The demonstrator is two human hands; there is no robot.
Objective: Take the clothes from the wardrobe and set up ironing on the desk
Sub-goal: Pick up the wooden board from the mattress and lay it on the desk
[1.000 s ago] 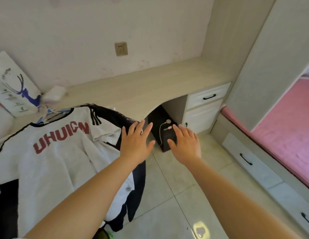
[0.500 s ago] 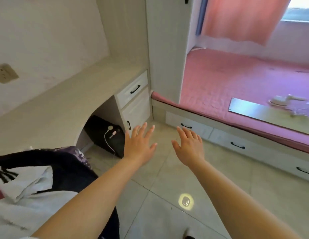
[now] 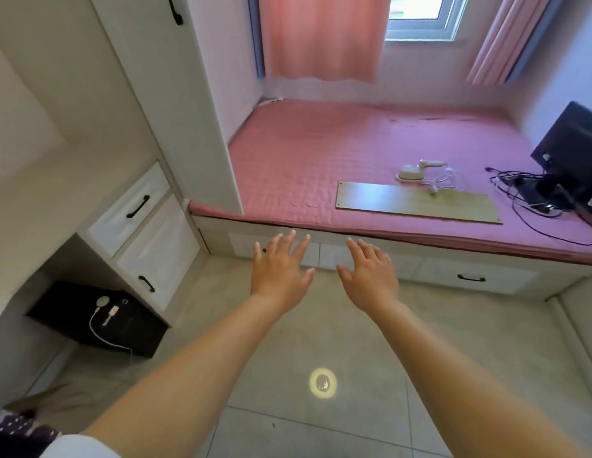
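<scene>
The view is swinging right, away from the desk at left; both hands are spreading open and empty, left hand beside right hand. At right-centre, the small iron is lying on the bed, likely light, best gripped by its handle.

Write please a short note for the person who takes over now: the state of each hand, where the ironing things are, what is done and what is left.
Left hand: open, holds nothing, raised over the floor.
Right hand: open, holds nothing, beside the left.
Small iron: on the pink bed, its cord beside it, just behind the flat wooden board.
Clothes: only a dark patterned edge shows at the lower left.
Done: cannot be judged from this view.
Left: probably fetch the iron and board and set them on the desk.
</scene>
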